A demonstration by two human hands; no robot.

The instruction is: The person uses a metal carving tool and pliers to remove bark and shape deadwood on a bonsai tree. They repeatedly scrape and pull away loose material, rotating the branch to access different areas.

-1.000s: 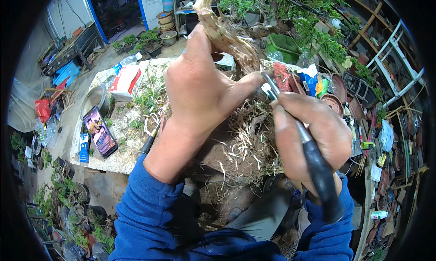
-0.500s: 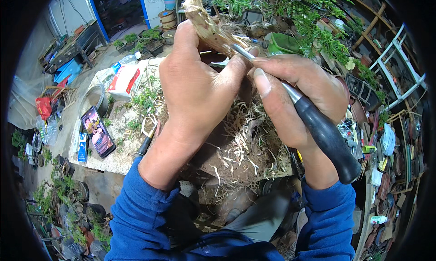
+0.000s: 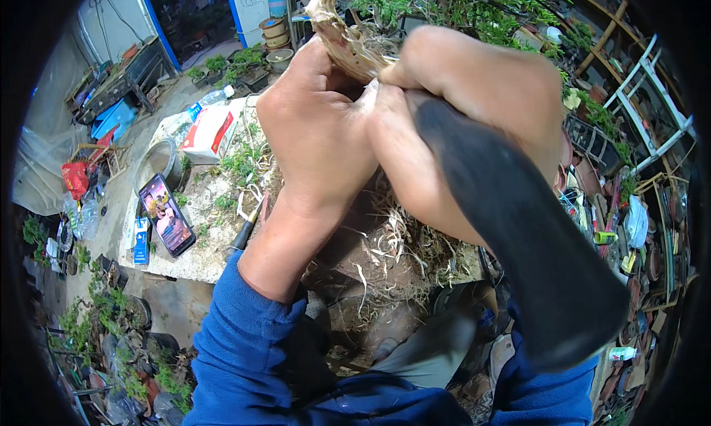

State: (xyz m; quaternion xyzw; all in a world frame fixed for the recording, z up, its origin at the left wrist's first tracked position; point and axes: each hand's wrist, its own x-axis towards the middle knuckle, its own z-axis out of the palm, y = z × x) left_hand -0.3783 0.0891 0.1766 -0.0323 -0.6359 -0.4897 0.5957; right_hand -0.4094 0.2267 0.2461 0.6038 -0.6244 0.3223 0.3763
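My left hand [image 3: 315, 133] is closed around a twisted, barkless piece of tree trunk [image 3: 344, 39], pale and grained. In my right hand [image 3: 485, 92] is a carving chisel [image 3: 529, 241] with a thick black handle. Its metal blade is hidden behind my fingers, and the handle slants down to the lower right, slightly blurred. Both hands touch at the wood, the right thumb against the left. Below them, curled pale wood shavings [image 3: 396, 237] lie over brown soil. A second black-handled tool [image 3: 242, 237] lies beside my left forearm.
On the pale slab at left are a phone [image 3: 167, 215] with a lit screen, a small blue packet [image 3: 141, 241], a red-and-white packet [image 3: 209, 133] and a round pot [image 3: 159, 167]. Green foliage [image 3: 474, 18] hangs at the back right. Clutter and a white metal frame [image 3: 644, 104] line the right.
My right hand has come up and left against my left hand. The chisel's handle has swung nearer and lower, and its shaft, seen earlier, is now covered. The left hand still holds the wood.
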